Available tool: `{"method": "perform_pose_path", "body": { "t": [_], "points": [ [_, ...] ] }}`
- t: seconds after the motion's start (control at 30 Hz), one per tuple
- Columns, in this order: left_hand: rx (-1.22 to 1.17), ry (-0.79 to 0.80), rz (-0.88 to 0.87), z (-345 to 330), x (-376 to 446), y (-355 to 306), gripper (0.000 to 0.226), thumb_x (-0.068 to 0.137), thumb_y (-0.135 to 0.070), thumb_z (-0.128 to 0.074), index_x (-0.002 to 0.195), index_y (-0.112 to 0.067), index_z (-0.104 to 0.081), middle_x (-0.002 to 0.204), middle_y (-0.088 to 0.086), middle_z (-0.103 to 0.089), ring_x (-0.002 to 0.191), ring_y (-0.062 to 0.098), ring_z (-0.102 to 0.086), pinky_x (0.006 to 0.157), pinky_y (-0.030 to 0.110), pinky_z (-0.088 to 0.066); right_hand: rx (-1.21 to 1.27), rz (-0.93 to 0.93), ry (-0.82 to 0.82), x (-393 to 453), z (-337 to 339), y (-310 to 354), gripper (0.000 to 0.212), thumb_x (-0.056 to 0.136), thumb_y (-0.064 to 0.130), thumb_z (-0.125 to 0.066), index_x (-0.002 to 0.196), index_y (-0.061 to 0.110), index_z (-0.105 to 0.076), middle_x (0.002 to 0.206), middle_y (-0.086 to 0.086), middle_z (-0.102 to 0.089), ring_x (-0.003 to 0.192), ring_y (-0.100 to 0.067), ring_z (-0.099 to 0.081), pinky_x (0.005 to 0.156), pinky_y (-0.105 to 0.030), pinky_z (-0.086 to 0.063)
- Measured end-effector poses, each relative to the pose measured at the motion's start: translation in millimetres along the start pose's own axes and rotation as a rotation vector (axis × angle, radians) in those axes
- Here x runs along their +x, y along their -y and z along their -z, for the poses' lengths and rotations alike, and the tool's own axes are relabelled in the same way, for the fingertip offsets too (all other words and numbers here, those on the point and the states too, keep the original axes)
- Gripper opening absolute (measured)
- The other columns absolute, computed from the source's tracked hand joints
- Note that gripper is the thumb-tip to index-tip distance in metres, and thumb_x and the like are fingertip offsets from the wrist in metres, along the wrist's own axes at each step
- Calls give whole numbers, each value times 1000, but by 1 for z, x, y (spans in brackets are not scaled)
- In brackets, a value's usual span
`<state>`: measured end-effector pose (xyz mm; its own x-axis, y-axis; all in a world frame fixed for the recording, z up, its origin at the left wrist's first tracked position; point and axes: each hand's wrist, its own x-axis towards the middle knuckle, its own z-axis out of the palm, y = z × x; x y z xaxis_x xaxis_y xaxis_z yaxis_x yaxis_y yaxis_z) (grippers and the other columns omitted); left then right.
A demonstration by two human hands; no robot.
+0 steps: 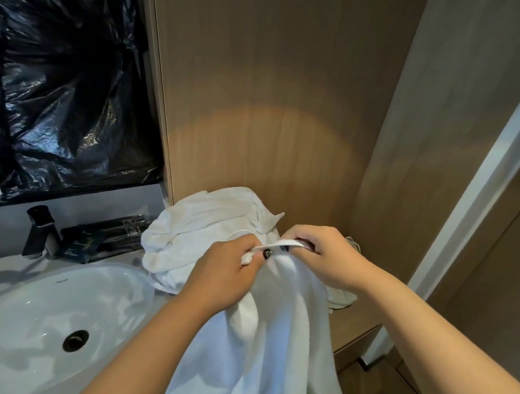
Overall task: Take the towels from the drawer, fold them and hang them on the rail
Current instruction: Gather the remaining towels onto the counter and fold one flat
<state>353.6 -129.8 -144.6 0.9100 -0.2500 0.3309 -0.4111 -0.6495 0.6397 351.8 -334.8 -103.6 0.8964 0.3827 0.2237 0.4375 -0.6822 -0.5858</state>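
Fingers of the left hand (227, 268) and the right hand (320, 256) curl tight and pinch the top edge of a soft white cloth towel (271, 335), which hangs down below them in loose folds. Both arms reach forward with the hands close together, so I think the folding is only starting. Just behind the fingers a crumpled pile of white towels (202, 232) waits beside the round white sink (24, 315); no rail shows.

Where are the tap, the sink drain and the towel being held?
tap (39, 230): head view, on its dark upright body.
drain (75, 340): head view, on the dark hole in the basin.
held towel (270, 339): head view, on the cloth hanging below both hands.
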Motion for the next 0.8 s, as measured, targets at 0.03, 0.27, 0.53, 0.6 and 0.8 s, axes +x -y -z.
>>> {"method": "perform_pose_path", "body": {
  "t": [0.03,0.27,0.53,0.6,0.8],
  "points": [
    [11,-25,12,-1,1,1,17,95,-36,-53,81,-28,-58,72,-10,-61,73,17,-58,68,43,-52,-31,-17,-4,-3,0,-5,18,97,10,-55,102,16,-71,97,4,-70,92,-14,-62,83,-37,-50],
    [22,-138,144,-10,4,11,20,95,-32,-53,75,-29,-56,72,-11,-62,75,15,-57,62,31,-44,-185,-172,-62,-31,-1,-48,22,92,13,-57,105,25,-69,101,9,-68,93,-12,-62,83,-37,-52],
    [-39,-269,364,1,10,44,21,95,-30,-50,76,-29,-58,76,-8,-61,77,14,-55,56,27,-34,-297,-361,-173,-50,23,-78,17,97,17,-56,93,30,-66,88,5,-67,81,-17,-59,70,-39,-52],
    [-90,-252,365,-1,9,43,13,94,-29,-53,84,-29,-61,80,-10,-62,84,20,-59,61,27,-37,-294,-337,-198,-50,27,-71,16,96,20,-57,90,31,-66,83,4,-67,77,-17,-60,68,-43,-52],
    [-249,154,89,-23,-1,9,53,86,-35,-68,133,-49,-47,105,-28,-61,95,-10,-59,73,0,-39,-320,-173,-105,-36,23,-37,18,95,17,-58,103,27,-71,89,8,-70,77,-10,-61,63,-33,-49]
  ]
}}
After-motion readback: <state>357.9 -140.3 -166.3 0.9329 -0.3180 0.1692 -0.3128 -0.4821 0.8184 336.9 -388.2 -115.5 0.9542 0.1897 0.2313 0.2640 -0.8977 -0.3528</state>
